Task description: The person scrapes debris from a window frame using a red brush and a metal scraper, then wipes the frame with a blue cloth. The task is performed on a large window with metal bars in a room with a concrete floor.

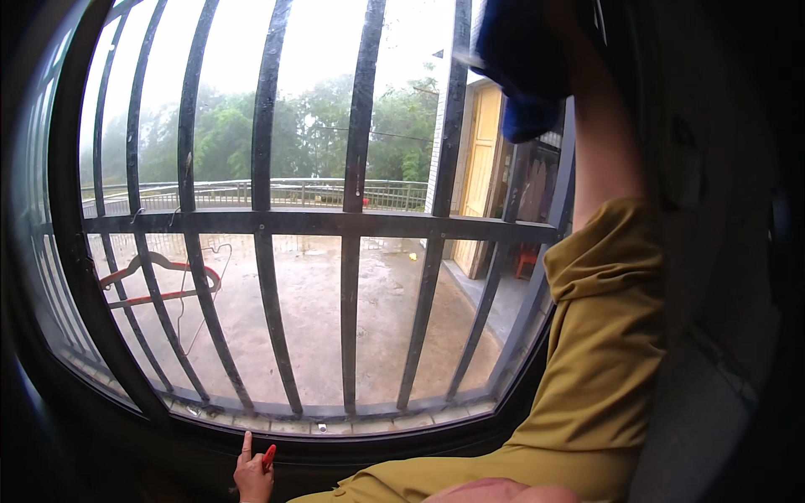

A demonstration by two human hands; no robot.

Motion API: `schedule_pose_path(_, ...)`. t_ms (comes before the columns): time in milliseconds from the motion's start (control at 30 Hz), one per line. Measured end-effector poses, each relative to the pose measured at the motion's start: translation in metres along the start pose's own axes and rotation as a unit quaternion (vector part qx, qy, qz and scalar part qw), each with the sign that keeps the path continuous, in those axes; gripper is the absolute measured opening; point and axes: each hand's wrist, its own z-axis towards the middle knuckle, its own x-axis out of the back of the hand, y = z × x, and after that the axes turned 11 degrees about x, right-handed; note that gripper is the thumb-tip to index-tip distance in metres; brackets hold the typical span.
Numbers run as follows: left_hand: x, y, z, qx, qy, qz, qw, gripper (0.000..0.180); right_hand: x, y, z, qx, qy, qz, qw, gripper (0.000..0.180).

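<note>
My right arm reaches up along the right side of a window (381,310), its mustard-coloured sleeve (599,335) bunched at the elbow. At the top, my right hand (579,33) is in deep shadow, closed on a dark blue cloth (524,63) held up at the window's upper right. Most of its fingers are hidden. Low down, below the window's bottom frame, is my left hand (253,476). Its index finger points up and the others are folded. A small red object (269,456) sticks out from it; its kind cannot be made out.
Dark metal bars (352,215) cross the window. A red-and-grey hanger (159,281) and a wire hanger (201,310) hang at the bars' left. Beyond lie a wet concrete yard (319,335), a railing (310,193), trees and an open wooden door (482,159).
</note>
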Motion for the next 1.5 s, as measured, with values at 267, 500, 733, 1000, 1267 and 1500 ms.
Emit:
schedule_pose_path(267, -0.004, -0.003, 0.001, 0.022, -0.037, 0.003, 0.999, 0.009, 0.058, 0.081, -0.165, -0.105, -0.027, -0.088, 0.990, 0.050)
schedule_pose_path(500, -0.017, -0.011, 0.002, 0.021, -0.043, -0.011, 0.999, 0.008, 0.086, 0.036, -0.199, -0.103, -0.039, -0.075, 0.991, 0.050)
schedule_pose_path(733, -0.018, -0.004, 0.002, 0.009, -0.037, -0.013, 0.999, 0.007, 0.076, 0.029, -0.048, -0.007, -0.007, -0.132, 0.991, 0.050)
schedule_pose_path(1000, -0.010, -0.008, 0.005, 0.003, -0.047, 0.008, 0.999, 0.003, 0.100, -0.195, -0.023, 0.185, 0.025, 0.170, 0.968, 0.050)
schedule_pose_path(1267, 0.004, 0.015, 0.007, 0.002, -0.023, -0.020, 1.000, 0.012, 0.051, -0.036, -0.027, 0.106, -0.063, -0.041, 0.992, 0.044)
schedule_pose_path(1500, -0.012, -0.007, 0.003, -0.003, -0.019, -0.009, 1.000, 0.010, 0.074, 0.072, -0.161, -0.046, -0.057, -0.146, 0.987, 0.027)
